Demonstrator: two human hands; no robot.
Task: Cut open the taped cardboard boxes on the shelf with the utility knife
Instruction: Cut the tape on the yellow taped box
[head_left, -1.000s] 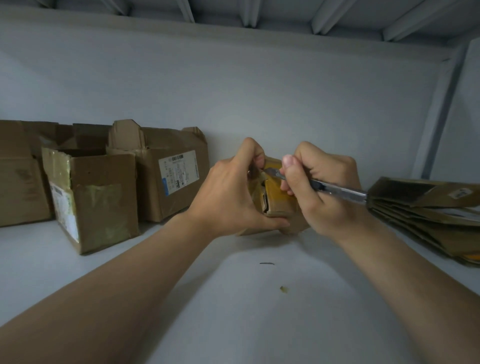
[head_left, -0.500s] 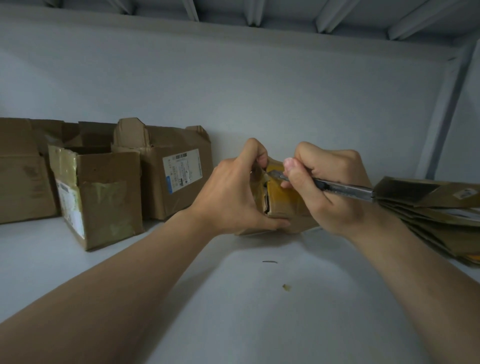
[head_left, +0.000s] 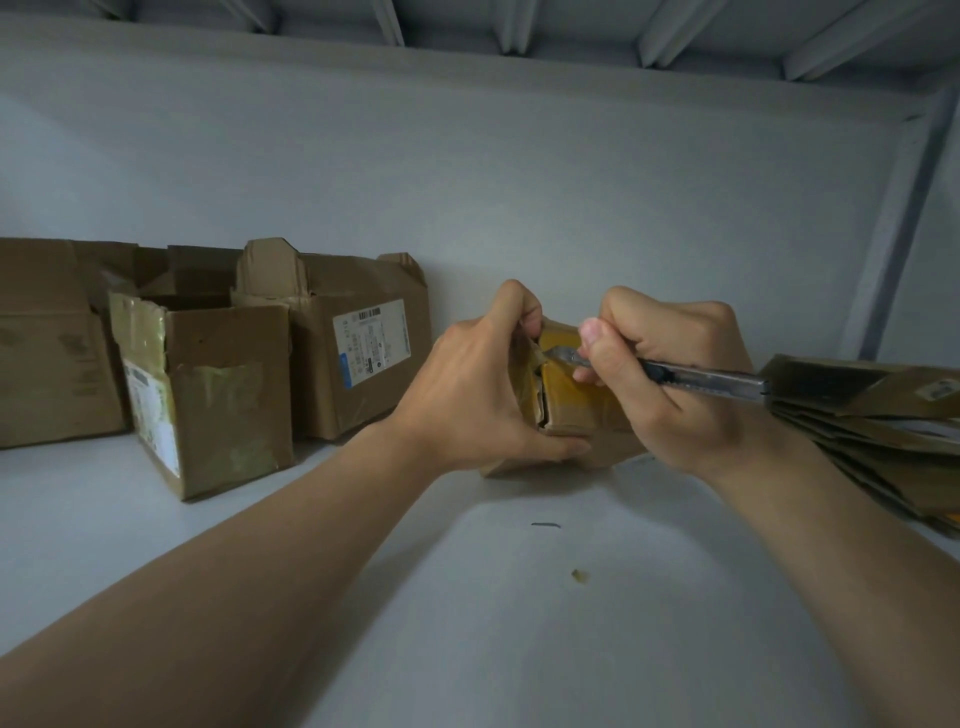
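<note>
White shelf (head_left: 467, 613): left fingers (head_left: 511, 306) curl round box (head_left: 569, 397), right fingers (head_left: 610, 358) grip knife (head_left: 701, 376).

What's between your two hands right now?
Head view: the small taped box, held by the left hand, and the blade end of the utility knife that the right hand grips, tip at the box's top edge.

Small taped box (head_left: 569, 397), knife (head_left: 696, 379) at seam
</note>
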